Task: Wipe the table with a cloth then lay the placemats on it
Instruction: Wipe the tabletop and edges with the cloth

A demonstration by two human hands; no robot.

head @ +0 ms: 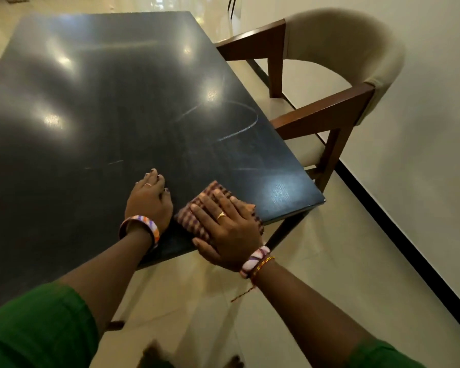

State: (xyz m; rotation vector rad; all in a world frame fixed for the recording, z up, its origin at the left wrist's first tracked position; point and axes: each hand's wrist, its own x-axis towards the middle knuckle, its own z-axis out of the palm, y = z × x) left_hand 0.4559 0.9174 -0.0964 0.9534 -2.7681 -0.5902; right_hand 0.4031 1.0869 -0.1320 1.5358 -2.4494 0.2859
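- The right hand point(223, 229) is pressing flat on the checked cloth point(197, 208), fingers point(218, 201) straight and slightly spread, near the surface's point(91, 102) near right corner, close to the near edge.
- The left hand point(149, 200) is resting palm-down on the bare dark surface just beside the cloth, fingers extended and together, gripping nothing.
- Faint curved streaks point(239, 120) are showing toward the right edge.
- A cream chair point(351, 62) is standing along the right edge.
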